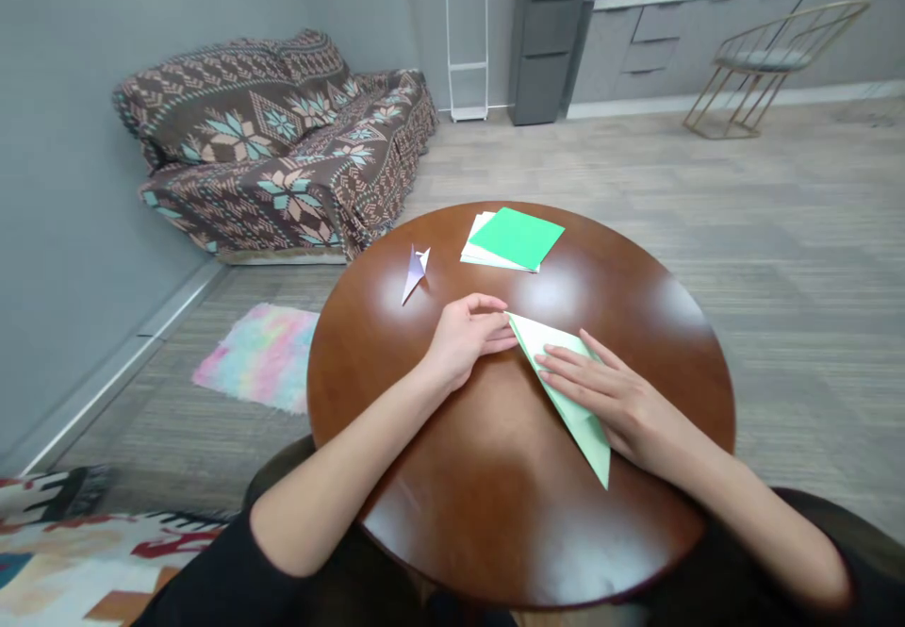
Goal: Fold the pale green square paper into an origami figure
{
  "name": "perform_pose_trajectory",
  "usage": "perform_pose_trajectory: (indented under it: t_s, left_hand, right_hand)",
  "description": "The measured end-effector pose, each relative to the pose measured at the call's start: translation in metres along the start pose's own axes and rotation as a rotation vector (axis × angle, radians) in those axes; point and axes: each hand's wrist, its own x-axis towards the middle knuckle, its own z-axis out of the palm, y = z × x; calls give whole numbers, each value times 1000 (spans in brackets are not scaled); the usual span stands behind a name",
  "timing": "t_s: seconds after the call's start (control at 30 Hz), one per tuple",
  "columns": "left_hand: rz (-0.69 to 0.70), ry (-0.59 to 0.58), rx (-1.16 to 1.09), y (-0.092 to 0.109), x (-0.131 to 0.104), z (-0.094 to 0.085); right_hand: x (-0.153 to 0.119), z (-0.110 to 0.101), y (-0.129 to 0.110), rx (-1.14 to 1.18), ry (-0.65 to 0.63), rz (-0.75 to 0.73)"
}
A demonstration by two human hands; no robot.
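Seated at a round brown bench (481,476), I work with both bare hands on a pale green folded paper (585,429), which lies on the bench top in front of me, its long edge running from a narrow far-left corner to a pointed near-right end. My right grip (614,399) is open, palm down, its fingers laid flat across the folded paper. My left grip (463,337), fingers loosely bent, is at the paper's far-left corner; whether it pinches that corner, I cannot tell.

Beyond the folded paper, and apart from it, a bright green sheet (519,237) lies over white sheets (479,255) that show along its left and near sides. To the left of the folded paper and farther from me stands a small purple-and-white paper figure (416,273), near the bench's far-left rim.

On the floor, well to the left of the folded paper, is a fluffy pastel rug (258,354); behind that, a sofa (283,146) wears a brown patterned cover. Well beyond the folded paper stand a grey refrigerator (548,38) and, farther right, a gold-framed chair (767,59) by grey cabinets (654,47).
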Motion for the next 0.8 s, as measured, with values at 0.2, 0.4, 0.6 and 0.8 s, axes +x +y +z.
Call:
perform_pose_trajectory:
  t_s: [0.2, 0.4, 0.6, 0.8]
  left_hand:
    - [-1, -50, 121, -6, 4, -3]
    - [525, -78, 786, -2, 3, -16]
    - [940, -322, 1397, -6, -13, -29]
    - [872, -439, 1616, -21, -62, -26]
  right_hand:
    - [-4, 8, 3, 78, -61, 23]
    - [-4, 9, 3, 67, -102, 43]
    - [-4, 6, 1, 40, -120, 79]
    - [-4, 8, 1, 66, -90, 82]
